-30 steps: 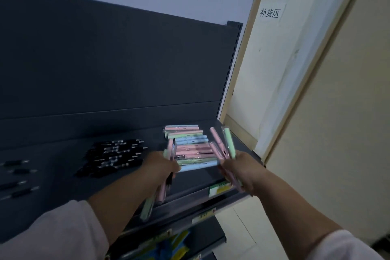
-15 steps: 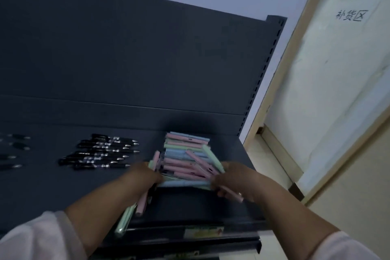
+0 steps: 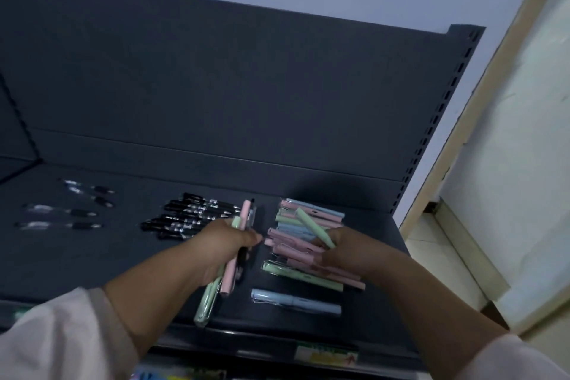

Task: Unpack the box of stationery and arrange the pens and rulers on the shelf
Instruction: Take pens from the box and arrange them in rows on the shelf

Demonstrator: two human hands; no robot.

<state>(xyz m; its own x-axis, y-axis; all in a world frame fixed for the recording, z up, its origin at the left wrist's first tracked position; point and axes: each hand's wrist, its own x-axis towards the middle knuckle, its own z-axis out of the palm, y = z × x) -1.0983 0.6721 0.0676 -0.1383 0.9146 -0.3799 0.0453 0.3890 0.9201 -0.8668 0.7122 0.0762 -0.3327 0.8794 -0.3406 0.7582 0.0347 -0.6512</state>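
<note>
A dark shelf (image 3: 92, 259) carries a pile of pastel pens (image 3: 308, 225), pink, green and blue, at its right end. My left hand (image 3: 222, 248) grips a bundle of pastel pens (image 3: 229, 279), pink and green, that stick out above and below the fist. My right hand (image 3: 348, 251) rests on the pile and pinches a green pen (image 3: 313, 227), which points up and to the left. One blue pen (image 3: 296, 302) lies apart, near the shelf's front edge. No box and no rulers are in view.
A group of black pens (image 3: 191, 216) lies left of the pastel pile, with a few clear pens (image 3: 61, 216) farther left. The shelf's back panel (image 3: 216, 86) rises behind. A price label (image 3: 327, 355) sits on the front rail. A door frame (image 3: 481, 95) stands at the right.
The view has swung left and down. My right hand has lowered onto the pile and now pinches a single green pen. My left hand still holds its bundle.
</note>
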